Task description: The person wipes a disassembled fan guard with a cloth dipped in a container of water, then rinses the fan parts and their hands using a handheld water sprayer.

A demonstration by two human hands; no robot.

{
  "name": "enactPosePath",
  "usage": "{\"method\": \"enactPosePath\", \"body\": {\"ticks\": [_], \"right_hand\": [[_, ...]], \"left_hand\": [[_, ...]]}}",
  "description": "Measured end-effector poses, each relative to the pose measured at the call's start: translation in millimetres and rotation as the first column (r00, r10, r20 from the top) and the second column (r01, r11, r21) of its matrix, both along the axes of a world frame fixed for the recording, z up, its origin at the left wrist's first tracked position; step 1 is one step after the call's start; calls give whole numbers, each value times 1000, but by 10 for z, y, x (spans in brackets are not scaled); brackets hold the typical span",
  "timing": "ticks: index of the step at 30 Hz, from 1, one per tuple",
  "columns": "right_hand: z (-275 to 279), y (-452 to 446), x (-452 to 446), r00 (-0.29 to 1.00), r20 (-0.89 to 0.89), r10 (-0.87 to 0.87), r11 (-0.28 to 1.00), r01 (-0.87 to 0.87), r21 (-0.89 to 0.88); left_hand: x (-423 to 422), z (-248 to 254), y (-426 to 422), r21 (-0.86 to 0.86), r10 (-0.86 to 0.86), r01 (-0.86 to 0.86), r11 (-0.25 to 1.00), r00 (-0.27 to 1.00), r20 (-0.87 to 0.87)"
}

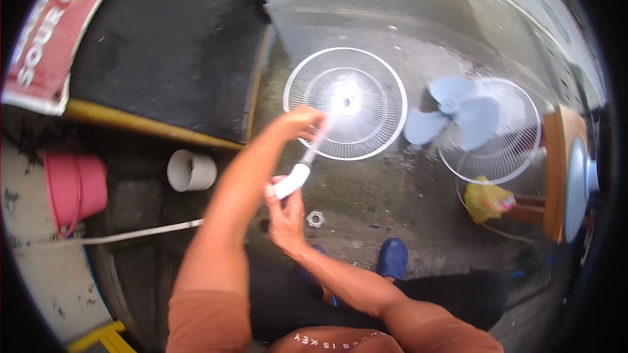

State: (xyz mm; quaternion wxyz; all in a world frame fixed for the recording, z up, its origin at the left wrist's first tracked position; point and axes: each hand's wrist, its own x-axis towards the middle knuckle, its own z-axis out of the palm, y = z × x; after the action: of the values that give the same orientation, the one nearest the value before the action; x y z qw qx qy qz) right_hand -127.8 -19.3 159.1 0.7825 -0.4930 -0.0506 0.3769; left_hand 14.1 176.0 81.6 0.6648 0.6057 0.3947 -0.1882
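My right hand is closed around a white hose nozzle, bent, with a greyish tip angled up. From that tip a pale, blurred streak runs toward a round white fan grille lying flat on wet ground. My left hand reaches over the near left edge of the grille, beside the streak. Its fingers look bent but are blurred, so whether they grip anything is unclear. A small pale ring nut lies on the ground just right of my right hand.
Right of the grille, blue fan blades rest partly over a second grille. A brown stool and yellow plastic bag are farther right. At left are a black board, white container, pink bucket and pale hose.
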Motion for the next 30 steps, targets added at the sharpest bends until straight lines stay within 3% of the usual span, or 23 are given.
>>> {"method": "enactPosePath", "body": {"ticks": [1,4,7,10,12,14,16,17,18,20,21,24,25,28,30], "right_hand": [[-34,-13,-40,1000,2,-15,1000,15,-4],[-269,-153,-47,998,62,5,1000,-3,-27],[-200,-229,-53,996,83,34,997,-39,62],[-285,-260,-112,996,82,34,994,-42,97],[-286,-252,-124,998,31,63,991,-66,114],[-234,-221,-129,998,60,27,996,-31,80],[-231,-180,-109,994,108,-10,998,3,65],[-230,-181,-102,995,104,0,998,-6,55],[-229,-187,-80,992,129,0,998,-9,66],[-220,-175,-49,984,179,-6,996,-11,90],[-217,-183,-36,982,190,1,996,-18,85],[-216,-213,-28,975,221,0,999,-12,50],[-217,-222,-42,973,230,-13,1000,6,28],[-205,-255,-103,974,227,-8,999,18,-45],[-224,-300,-124,974,227,7,997,11,-79]], "left_hand": [[53,-199,-94,-133,14,-16,991,1000,-14],[115,-545,-287,-104,13,-9,995,999,42],[95,-697,-299,296,-169,166,941,986,-15],[59,-832,-181,458,-429,354,816,901,68],[-7,-1012,-45,457,-494,399,795,863,105],[-102,-825,-58,88,-169,155,984,969,178],[-137,-717,-53,301,-126,134,944,991,-46],[-158,-682,-53,404,-80,135,905,985,-151],[-178,-646,-60,558,-225,272,784,962,-154],[-248,-632,-79,793,-482,452,408,845,-234],[-334,-818,-130,865,-516,398,307,833,-200],[-374,-706,-287,835,-775,535,127,579,-253],[-440,-825,-362,849,-803,499,175,571,-170],[-568,-1088,-478,743,-792,668,-45,429,-434],[-522,-1068,-502,691,-768,722,43,466,-439]]}}
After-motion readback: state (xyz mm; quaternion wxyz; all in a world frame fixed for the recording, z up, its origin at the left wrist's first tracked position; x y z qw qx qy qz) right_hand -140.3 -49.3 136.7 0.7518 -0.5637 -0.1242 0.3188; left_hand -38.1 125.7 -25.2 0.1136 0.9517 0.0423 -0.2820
